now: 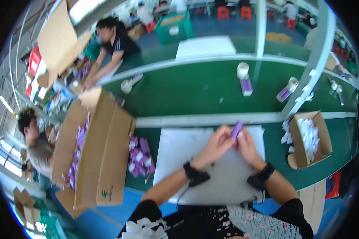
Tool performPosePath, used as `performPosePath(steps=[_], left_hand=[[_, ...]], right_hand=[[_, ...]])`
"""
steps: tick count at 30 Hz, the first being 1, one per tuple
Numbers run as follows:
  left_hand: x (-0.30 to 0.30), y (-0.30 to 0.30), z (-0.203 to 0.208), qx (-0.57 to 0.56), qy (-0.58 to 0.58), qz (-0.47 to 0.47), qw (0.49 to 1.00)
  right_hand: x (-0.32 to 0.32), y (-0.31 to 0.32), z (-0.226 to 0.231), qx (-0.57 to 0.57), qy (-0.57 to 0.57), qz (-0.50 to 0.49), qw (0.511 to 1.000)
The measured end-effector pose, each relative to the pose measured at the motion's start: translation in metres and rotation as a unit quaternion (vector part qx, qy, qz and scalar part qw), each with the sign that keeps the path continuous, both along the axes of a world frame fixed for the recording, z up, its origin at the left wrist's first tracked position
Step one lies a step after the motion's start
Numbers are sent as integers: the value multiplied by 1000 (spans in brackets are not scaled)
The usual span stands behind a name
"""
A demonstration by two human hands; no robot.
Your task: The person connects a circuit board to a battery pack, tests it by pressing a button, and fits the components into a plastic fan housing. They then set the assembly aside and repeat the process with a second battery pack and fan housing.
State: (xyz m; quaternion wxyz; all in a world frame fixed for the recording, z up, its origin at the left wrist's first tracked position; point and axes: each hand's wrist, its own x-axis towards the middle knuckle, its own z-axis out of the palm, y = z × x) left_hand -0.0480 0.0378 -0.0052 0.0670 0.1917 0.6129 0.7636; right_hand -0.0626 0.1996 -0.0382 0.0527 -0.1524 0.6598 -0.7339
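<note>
Above the white sheet [203,179] on the table, my left hand [220,139] and my right hand [245,144] meet around a small purple packet [237,130]. The fingers of both hands are closed on it, and its lower end is hidden by them. A pile of purple packets with white labels [140,157] lies to the left of the sheet. On the right, a small cardboard box [327,139] holds crumpled white paper pieces [308,137], with some spilled beside it.
A tall open carton [103,155] with purple packets stands at the left. Past a pale rail [211,119], a green conveyor belt [187,91] carries several purple-and-white items, one of them a packet [246,85]. A metal post [317,59] rises at the right. Two people work at the left.
</note>
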Motion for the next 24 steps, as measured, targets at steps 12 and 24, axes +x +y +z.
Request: performPosePath(steps=[12, 24], left_hand=[[-3, -9, -44, 64, -64, 10, 996], [1, -15, -33, -67, -7, -3, 998]], right_hand=[[8, -15, 16, 54, 7, -55, 997], [6, -2, 7, 193, 103, 41, 975]])
